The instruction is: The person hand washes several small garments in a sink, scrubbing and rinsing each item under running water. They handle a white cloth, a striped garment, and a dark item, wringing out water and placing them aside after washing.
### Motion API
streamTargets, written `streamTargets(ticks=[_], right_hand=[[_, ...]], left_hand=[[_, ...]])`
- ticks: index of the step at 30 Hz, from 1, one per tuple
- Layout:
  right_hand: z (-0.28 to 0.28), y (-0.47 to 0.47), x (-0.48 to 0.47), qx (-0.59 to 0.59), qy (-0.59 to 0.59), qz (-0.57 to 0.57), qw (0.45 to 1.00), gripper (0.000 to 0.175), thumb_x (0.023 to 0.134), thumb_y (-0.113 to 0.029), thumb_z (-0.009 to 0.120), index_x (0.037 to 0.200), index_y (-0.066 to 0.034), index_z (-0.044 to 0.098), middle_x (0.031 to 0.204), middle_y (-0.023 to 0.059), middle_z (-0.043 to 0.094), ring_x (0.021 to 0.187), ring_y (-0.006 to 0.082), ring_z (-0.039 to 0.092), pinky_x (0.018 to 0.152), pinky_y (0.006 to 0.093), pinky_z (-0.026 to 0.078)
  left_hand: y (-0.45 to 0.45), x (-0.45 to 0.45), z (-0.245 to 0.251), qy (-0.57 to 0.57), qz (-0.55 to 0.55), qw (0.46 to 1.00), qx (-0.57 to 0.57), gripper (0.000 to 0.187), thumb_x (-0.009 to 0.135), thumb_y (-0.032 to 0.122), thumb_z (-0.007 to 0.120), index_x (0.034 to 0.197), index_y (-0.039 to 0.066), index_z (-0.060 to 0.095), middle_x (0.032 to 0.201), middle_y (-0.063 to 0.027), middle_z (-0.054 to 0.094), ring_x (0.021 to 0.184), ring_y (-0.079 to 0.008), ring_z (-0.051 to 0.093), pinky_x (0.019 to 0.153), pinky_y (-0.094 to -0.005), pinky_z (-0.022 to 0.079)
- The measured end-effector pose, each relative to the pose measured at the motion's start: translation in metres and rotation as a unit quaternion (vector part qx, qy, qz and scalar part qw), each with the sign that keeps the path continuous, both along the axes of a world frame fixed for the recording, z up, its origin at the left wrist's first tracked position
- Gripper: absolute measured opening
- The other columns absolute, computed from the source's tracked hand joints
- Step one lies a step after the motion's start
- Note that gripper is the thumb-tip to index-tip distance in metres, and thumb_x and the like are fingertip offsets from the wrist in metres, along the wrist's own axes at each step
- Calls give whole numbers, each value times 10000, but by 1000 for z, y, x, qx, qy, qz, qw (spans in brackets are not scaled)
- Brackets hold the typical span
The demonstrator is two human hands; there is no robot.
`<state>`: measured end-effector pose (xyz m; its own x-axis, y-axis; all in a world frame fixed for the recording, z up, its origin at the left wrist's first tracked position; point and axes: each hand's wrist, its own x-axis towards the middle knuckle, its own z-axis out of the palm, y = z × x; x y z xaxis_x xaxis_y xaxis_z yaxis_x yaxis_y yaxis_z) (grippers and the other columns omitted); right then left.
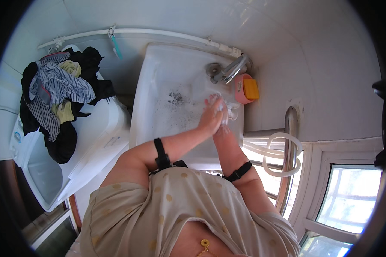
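My left hand (209,116) and my right hand (225,117) press against each other over the right side of a white sink (141,112). White suds cover the fingers. A whitish, wet-looking mass (232,111) shows beside my right hand; I cannot tell whether it is foam or something held. The chrome faucet (234,69) is just beyond my hands. Near them, at the sink's right rim, stands a pink container (240,91) with a yellow-orange block (251,89) at its side. Grey foam with dark specks (176,98) lies in the basin, left of my hands.
At left, a pile of striped, black and yellow clothes (64,83) lies on a white washing machine (96,128) with one tub open. A white pipe (160,31) runs along the wall, with a teal brush-like tool (116,47) hanging from it. A coiled pale hose (276,154) loops around a metal rail (289,128) at right.
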<state>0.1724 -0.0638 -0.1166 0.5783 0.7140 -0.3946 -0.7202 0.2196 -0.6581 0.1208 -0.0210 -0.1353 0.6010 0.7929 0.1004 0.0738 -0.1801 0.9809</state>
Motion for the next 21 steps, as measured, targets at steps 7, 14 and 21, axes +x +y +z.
streamTargets(ticks=[7, 14, 21], right_hand=[[-25, -6, -11, -28, -50, -28, 998, 333, 940, -319, 430, 1222, -146, 472, 1215, 67, 506, 1132, 209, 489, 913, 368, 425], [-7, -4, -18, -34, 7, 73, 997, 443, 922, -304, 447, 1318, -111, 411, 1289, 88, 480, 1179, 220, 464, 968, 346, 383], [17, -1, -25, 10, 99, 38, 994, 321, 932, -320, 498, 1150, -86, 521, 1040, 50, 581, 935, 168, 554, 803, 316, 451]], left_hand=[[1, -4, 16, 40, -24, 998, 29, 471, 904, 300, 427, 1311, 64, 439, 1305, -201, 445, 1226, -387, 381, 1022, -429, 319], [28, -6, 10, 34, 76, 992, -92, 465, 884, 301, 461, 1264, 35, 484, 1256, -223, 507, 1164, -379, 477, 981, -407, 384], [8, -10, 17, -36, 33, 997, -55, 440, 892, 339, 510, 1257, 94, 521, 1346, -219, 432, 1272, -327, 399, 1035, -372, 323]])
